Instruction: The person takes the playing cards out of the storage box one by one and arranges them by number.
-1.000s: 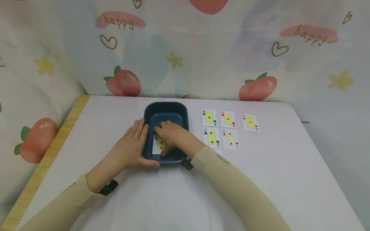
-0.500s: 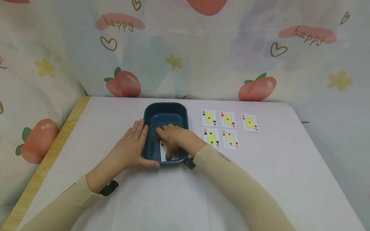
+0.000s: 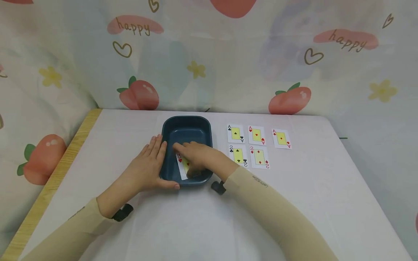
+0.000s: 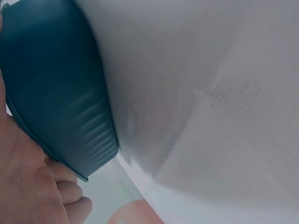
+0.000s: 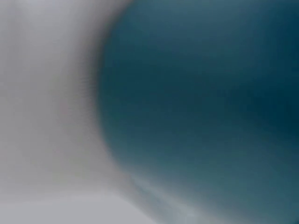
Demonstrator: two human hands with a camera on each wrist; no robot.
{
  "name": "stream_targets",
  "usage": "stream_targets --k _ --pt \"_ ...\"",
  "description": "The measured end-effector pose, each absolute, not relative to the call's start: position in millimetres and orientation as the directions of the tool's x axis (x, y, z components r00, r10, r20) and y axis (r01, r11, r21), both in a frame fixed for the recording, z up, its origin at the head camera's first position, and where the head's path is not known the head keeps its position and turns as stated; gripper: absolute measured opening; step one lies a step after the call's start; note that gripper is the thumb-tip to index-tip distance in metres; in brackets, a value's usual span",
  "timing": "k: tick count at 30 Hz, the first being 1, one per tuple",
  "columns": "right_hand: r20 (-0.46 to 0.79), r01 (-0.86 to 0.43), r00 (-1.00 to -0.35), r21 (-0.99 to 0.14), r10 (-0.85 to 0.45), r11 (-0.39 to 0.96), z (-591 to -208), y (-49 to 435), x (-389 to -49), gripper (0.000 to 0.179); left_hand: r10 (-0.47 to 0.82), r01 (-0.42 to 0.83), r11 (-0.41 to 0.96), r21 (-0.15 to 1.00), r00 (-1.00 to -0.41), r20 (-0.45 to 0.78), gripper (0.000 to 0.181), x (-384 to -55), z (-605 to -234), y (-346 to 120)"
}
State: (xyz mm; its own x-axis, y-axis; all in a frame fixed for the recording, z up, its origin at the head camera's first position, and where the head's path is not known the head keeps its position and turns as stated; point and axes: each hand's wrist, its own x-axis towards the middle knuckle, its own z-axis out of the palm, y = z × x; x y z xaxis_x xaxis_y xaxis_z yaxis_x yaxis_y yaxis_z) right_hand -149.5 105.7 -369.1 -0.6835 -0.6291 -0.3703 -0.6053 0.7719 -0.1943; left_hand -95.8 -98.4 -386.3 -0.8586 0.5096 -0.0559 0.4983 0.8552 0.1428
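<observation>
In the head view, a deep blue tray [image 3: 187, 119] stands on the table. My left hand [image 3: 148, 165] lies along its left side, fingers straight at the rim and thumb stretched out at the near edge. The left wrist view shows fingers [image 4: 65, 186] against the tray's outer wall. Inside the tray, my right hand [image 3: 197, 156] holds a playing card [image 3: 183, 168] with red hearts, between its thumb at the near end and its fingers at the far end. The hand covers much of that card. Only the tray's blurred wall [image 5: 187, 107] fills the right wrist view.
Right of the tray lie face-up cards in two rows: the ace of clubs [image 3: 236, 133], ace of hearts [image 3: 257, 135] and ace of diamonds [image 3: 281, 138], then the two of clubs [image 3: 238, 156] and two of diamonds [image 3: 259, 157]. A patterned curtain [image 3: 209, 47] hangs behind.
Within the tray, the hearts card has shifted right and nearer, then back a little leftward, now tilted, along with my right hand. My left hand has stayed against the tray.
</observation>
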Motion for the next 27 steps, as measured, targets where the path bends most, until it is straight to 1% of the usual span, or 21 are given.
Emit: stream_targets --k 5,7,11,12,14,17,20,22,27 --pt "-0.288 -0.668 -0.669 -0.17 -0.685 0.724 -371.0 112.2 -144.8 0.078 0.508 0.496 0.856 0.142 -0.859 -0.061 0.151 -95.8 -386.1 -98.8" --pt "-0.256 -0.676 -0.672 -0.172 -0.695 0.717 -372.4 113.3 -143.8 0.081 0.509 0.497 0.856 0.143 -0.858 -0.061 0.151 -95.8 -386.4 -98.7" --pt "-0.205 -0.67 -0.69 -0.183 -0.694 0.72 -374.9 113.0 -142.9 0.094 0.511 0.499 0.855 0.143 -0.858 -0.057 0.148 -95.9 -386.8 -98.2" --pt "-0.193 -0.668 -0.694 -0.185 -0.693 0.721 -375.3 112.8 -142.5 0.095 0.51 0.499 0.855 0.141 -0.858 -0.057 0.147 -95.8 -386.7 -98.2" --pt "-0.171 -0.67 -0.702 -0.171 -0.691 0.723 -376.4 112.6 -141.8 0.091 0.509 0.498 0.856 0.14 -0.859 -0.057 0.146 -95.9 -386.6 -97.5" --pt "-0.148 -0.668 -0.712 -0.157 -0.686 0.728 -377.2 112.6 -140.4 0.086 0.507 0.495 0.857 0.144 -0.859 -0.066 0.144 -95.8 -385.9 -97.1" --pt "-0.134 -0.666 -0.719 -0.147 -0.682 0.731 -377.2 112.7 -139.5 0.091 0.506 0.493 0.858 0.144 -0.859 -0.074 0.144 -96.2 -385.4 -96.7" --pt "-0.123 -0.667 -0.721 -0.141 -0.681 0.732 -376.8 112.6 -139.4 0.092 0.506 0.492 0.858 0.145 -0.859 -0.078 0.144 -96.2 -385.2 -96.8" --pt "-0.118 -0.671 -0.718 -0.145 -0.686 0.728 -375.4 113.2 -139.5 0.085 0.505 0.492 0.859 0.142 -0.859 -0.083 0.144 -95.9 -384.5 -96.5"
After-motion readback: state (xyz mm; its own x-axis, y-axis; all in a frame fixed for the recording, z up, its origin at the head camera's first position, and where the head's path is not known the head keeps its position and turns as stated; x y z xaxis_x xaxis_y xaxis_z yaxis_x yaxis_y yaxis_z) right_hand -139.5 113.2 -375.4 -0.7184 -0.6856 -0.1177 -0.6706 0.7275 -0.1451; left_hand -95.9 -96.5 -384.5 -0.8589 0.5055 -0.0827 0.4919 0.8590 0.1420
